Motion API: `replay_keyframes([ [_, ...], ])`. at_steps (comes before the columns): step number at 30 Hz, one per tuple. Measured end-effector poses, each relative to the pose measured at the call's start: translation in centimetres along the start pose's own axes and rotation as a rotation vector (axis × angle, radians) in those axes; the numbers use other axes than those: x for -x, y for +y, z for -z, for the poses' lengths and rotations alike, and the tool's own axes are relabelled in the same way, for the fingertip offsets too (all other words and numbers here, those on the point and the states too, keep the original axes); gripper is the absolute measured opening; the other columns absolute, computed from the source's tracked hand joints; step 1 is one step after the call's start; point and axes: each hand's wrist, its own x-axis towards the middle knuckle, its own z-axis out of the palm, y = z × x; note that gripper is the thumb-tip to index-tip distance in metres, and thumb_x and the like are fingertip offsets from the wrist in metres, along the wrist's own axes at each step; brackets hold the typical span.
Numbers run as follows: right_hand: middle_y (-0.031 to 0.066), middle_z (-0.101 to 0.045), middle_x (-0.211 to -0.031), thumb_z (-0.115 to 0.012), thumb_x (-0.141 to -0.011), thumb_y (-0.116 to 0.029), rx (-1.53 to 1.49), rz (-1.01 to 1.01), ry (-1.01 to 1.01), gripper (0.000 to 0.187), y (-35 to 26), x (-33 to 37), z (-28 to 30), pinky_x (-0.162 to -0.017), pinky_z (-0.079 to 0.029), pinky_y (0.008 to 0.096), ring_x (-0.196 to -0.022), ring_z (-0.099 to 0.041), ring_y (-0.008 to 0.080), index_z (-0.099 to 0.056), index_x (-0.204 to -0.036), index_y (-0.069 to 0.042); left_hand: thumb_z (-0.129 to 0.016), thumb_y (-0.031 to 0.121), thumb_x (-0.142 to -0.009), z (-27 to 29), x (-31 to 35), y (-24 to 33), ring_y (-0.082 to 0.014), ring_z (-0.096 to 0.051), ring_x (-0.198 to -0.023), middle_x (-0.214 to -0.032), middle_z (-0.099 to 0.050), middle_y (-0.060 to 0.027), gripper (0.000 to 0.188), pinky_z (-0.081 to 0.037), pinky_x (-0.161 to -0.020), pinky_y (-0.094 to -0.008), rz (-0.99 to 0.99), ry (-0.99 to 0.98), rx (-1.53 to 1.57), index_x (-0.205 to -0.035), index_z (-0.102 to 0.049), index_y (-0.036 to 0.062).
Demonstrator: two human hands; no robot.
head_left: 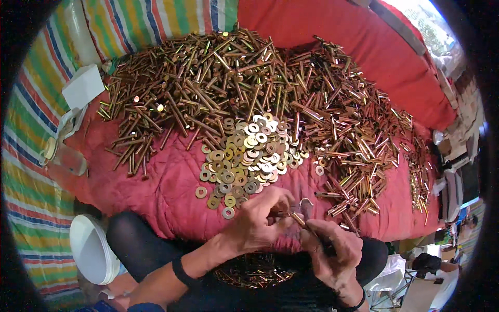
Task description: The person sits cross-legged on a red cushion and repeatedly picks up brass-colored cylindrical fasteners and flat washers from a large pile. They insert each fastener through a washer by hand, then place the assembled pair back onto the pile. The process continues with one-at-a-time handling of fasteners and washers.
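My left hand (258, 218) and my right hand (332, 249) meet low in the head view, both closed on one long brass-coloured bolt (300, 220). The left fingers pinch its upper end, where a washer seems to sit. The right hand grips the shank lower down. Just above the hands lies a heap of flat washers (245, 156) on a red cloth (171, 187). Beyond it spreads a large pile of loose bolts (228, 78). In my lap sits a mound of bolts (254, 270), partly hidden by my arms.
A white bowl (91, 249) stands at the lower left by my knee. A clear bottle (65, 156) and a white paper (83, 86) lie on the striped mat (31, 197) at the left. Another bolt pile (358, 156) runs down the right side.
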Motion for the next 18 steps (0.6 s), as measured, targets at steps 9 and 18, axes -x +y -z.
replay_keyframes([
  [9,0.0127,-0.071,-0.085,-0.081,-0.077,0.002,0.299,0.289,-0.022,0.042,1.2,1.8,-0.4,-0.051,-0.051,0.0312,-0.062,-0.067,0.0227,-0.071,-0.118,0.002,-0.079,0.023,-0.091,-1.6,-0.7,-1.7,-0.0259,-0.063,-0.066,-0.071,-0.061,-0.0076,0.037,-0.048,-0.061,-0.0397,-0.007,-0.039,-0.105,-0.064,-0.061,0.0059],
  [18,0.0118,-0.066,-0.079,-0.077,-0.080,0.005,0.388,0.418,-0.051,0.040,1.8,2.6,-0.5,-0.048,-0.046,0.0305,-0.058,-0.063,0.0204,-0.067,-0.119,0.008,-0.075,0.017,-0.089,-2.3,-0.5,-1.5,-0.0295,-0.048,-0.056,-0.062,-0.045,-0.0084,0.041,-0.037,-0.056,-0.0446,-0.152,0.103,-0.239,-0.060,-0.047,0.0054],
])
